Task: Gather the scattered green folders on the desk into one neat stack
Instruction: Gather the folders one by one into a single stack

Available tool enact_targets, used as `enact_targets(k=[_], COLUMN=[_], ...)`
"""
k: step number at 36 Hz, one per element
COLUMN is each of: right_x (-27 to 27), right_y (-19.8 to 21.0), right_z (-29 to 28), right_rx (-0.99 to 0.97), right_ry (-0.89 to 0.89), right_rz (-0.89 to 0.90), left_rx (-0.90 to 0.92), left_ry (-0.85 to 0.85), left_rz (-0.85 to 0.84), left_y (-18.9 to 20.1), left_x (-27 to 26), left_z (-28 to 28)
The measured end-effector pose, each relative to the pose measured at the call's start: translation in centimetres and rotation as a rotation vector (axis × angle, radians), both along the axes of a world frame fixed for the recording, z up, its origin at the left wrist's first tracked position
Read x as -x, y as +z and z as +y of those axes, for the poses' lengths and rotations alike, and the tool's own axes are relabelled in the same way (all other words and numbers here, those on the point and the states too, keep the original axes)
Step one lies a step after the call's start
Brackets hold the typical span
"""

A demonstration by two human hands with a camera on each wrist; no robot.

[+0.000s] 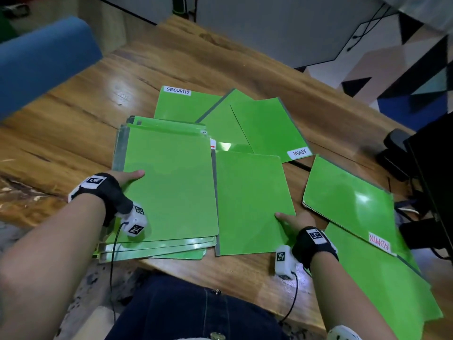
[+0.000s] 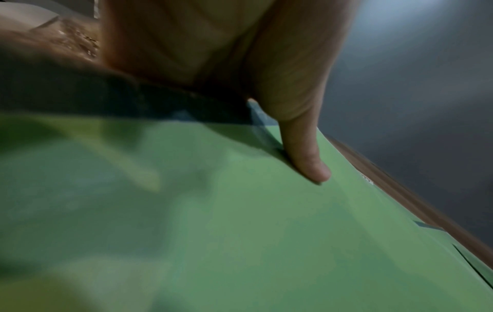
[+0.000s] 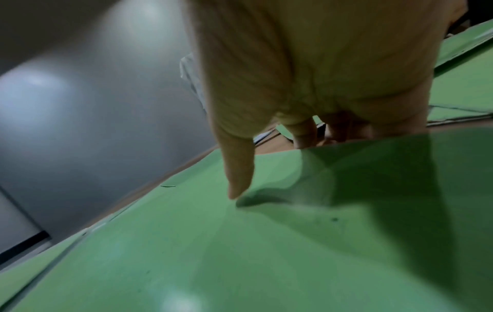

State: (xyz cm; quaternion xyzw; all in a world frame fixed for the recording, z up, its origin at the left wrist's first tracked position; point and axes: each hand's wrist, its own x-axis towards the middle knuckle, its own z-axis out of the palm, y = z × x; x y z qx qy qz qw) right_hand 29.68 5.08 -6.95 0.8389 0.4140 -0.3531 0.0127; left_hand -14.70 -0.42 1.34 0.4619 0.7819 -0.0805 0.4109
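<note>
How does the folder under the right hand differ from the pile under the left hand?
The folder under the right hand is a single sheet-thin folder lying flat on the desk; the pile under the left hand is several folders deep, edges fanned unevenly. The right hand grips the single folder's right edge, the left hand the pile's left edge. Both are plain green on top, side by side.

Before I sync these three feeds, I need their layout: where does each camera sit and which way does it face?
Head: on the person's head, looking down at the wooden desk; forearms, both hands and lap show.
Left wrist: along the left hand; its thumb rests on the folder stack.
Right wrist: along the right hand; its thumb lies on the loose folder, fingers curled past its edge.
Shared: head also shows that stack and loose folder.
</note>
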Motion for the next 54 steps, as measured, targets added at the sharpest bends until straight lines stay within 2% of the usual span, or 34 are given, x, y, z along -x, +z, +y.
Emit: enact_targets(k=[5,9,12,15,17,21,25,28,30,32,34,38,43,46,49,51,54], right_x=[0.9,0.4,0.4,0.7,1.0,0.8,0.1,-1.6,-2.5,-2.6,-1.8,1.4,5.7,6.2,7.4,8.4,9.0], right_y=[1.8,2.3,3.0,3.4,4.0,5.6,8.7,10.4,11.3,11.8,11.6,8.6,5.5,3.6,4.9,7.0,9.7], right_z=[0.8,2.0,2.4,2.8,2.8,3.7,4.7,5.2,5.1,4.7,3.9,2.1,-0.8,-1.5,-2.5,-2.8,-2.2], right_rx=[-0.06,-0.061,-0.064,-0.068,-0.073,-0.113,-0.148,-0.23,-0.191,-0.111,-0.047,0.061,0.112,-0.008,-0.189,-0.292,-0.424], right_ry=[0.0,-0.072,-0.123,-0.08,-0.037,-0.014,-0.038,-0.14,-0.251,-0.27,-0.27,-0.242,-0.106,-0.137,-0.186,-0.091,0.074], right_rz=[0.0,0.1,0.163,0.143,0.133,0.152,0.156,0.186,0.294,0.296,0.332,0.406,0.312,0.428,0.613,0.684,0.737], left_rx=[-0.009,-0.011,-0.042,-0.065,-0.127,-0.191,-0.204,-0.193,-0.15,-0.062,-0.039,-0.068,-0.179,-0.173,-0.178,-0.114,0.029], left_ry=[-0.056,0.007,0.253,0.421,0.597,0.707,0.689,0.656,0.61,0.523,0.471,0.531,0.685,0.683,0.63,0.556,0.313], left_rz=[0.021,0.003,-0.096,-0.157,-0.216,-0.246,-0.249,-0.225,-0.201,-0.158,-0.139,-0.164,-0.274,-0.266,-0.218,-0.165,-0.109], left_y=[-0.1,-1.0,-1.9,-3.1,-3.6,-3.7,-3.5,-3.3,-2.8,-2.5,-2.1,-2.1,-3.3,-3.7,-3.3,-2.8,-2.0], left_x=[0.2,0.5,0.8,0.8,0.7,0.7,0.7,0.7,0.4,0.3,0.1,-0.1,0.0,0.2,0.1,0.1,0.6], left_z=[-0.3,0.2,1.1,1.6,1.7,1.8,1.5,1.5,1.4,1.3,1.3,1.1,1.2,1.2,1.3,1.4,0.8])
